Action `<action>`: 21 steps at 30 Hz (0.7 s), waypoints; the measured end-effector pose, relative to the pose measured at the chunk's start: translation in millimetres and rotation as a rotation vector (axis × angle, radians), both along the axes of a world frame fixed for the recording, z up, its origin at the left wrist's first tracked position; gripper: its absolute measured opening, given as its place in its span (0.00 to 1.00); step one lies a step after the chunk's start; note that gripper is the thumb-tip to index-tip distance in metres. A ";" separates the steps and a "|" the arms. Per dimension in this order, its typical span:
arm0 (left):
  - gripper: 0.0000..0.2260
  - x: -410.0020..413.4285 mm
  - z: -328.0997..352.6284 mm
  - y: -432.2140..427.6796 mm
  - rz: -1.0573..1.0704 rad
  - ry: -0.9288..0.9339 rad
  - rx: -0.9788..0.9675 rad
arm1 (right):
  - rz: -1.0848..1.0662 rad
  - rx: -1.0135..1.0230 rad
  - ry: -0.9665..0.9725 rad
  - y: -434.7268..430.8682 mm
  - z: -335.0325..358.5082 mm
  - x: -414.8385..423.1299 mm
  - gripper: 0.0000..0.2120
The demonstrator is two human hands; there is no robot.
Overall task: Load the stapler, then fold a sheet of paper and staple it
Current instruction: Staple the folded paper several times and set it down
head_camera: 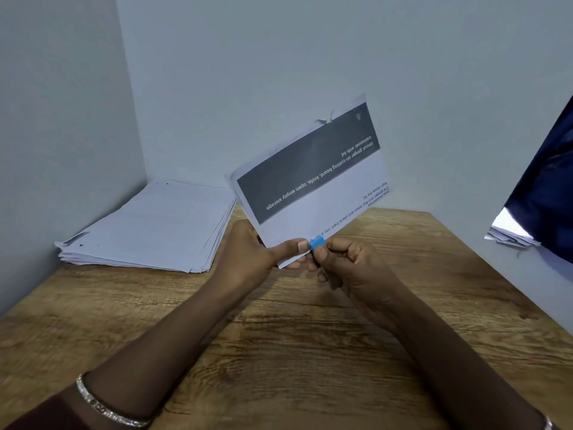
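A folded sheet of paper (313, 178) with a dark printed band and upside-down text is held up above the wooden table (279, 336). My left hand (251, 256) pinches its lower edge, thumb on the front. My right hand (350, 268) is closed around a small blue stapler (317, 243), whose tip sits over the paper's bottom edge right beside my left thumb. Most of the stapler is hidden inside my fist.
A thick stack of white sheets (155, 228) lies at the table's back left against the corner walls. At the right edge hangs dark blue cloth (548, 181) over more papers (508, 234).
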State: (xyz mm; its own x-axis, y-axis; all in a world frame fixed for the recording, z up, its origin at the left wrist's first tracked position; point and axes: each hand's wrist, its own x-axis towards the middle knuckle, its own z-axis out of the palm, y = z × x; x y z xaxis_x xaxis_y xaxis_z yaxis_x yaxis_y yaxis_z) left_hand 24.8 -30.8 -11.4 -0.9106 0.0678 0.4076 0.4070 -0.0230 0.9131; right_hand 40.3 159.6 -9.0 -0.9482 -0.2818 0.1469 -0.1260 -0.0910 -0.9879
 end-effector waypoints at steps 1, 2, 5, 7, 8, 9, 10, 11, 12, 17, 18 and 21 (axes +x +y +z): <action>0.09 0.4 0.6 -0.7 -0.007 0.001 -0.004 | -0.005 0.005 0.006 0.1 -0.1 0.0 0.12; 0.08 -0.2 0.4 -1.3 -0.015 0.008 -0.013 | -0.008 0.009 0.012 0.2 -0.2 -0.2 0.12; 0.07 0.1 2.1 -2.2 -0.015 0.034 -0.052 | -0.014 0.039 0.039 1.5 -0.6 -0.7 0.10; 0.11 0.3 1.5 -1.1 -0.025 0.044 -0.045 | -0.020 0.065 0.063 2.6 -1.4 -0.9 0.09; 0.09 -0.4 1.0 -1.1 -0.056 0.030 -0.022 | -0.024 0.070 0.074 3.2 -2.1 -1.0 0.08; 0.07 -1.0 0.8 -0.9 -0.086 0.009 0.004 | -0.031 0.075 0.083 3.5 -2.5 -1.0 0.07; 0.08 -1.2 0.3 0.1 -0.106 -0.005 0.023 | -0.043 0.083 0.093 3.5 -2.9 -0.9 0.07; 0.10 -0.9 0.3 0.8 -0.120 -0.012 0.028 | -0.060 0.095 0.103 3.4 -3.3 -0.9 0.07; 0.12 -1.0 0.6 1.2 -0.127 -0.015 0.020 | -0.076 0.101 0.110 3.0 -3.8 -1.6 0.08; 0.13 -0.7 -0.8 -0.7 -0.166 -0.067 0.026 | -0.111 0.087 0.098 0.2 -6.8 -2.2 0.09; 0.12 -1.7 -1.6 -1.3 -0.176 -0.079 0.028 | -0.101 0.071 0.077 0.4 -7.5 -2.0 0.10; 0.08 -3.8 -1.7 -3.4 -0.168 -0.095 0.039 | -0.010 0.020 -0.024 1.7 -7.4 -2.2 0.17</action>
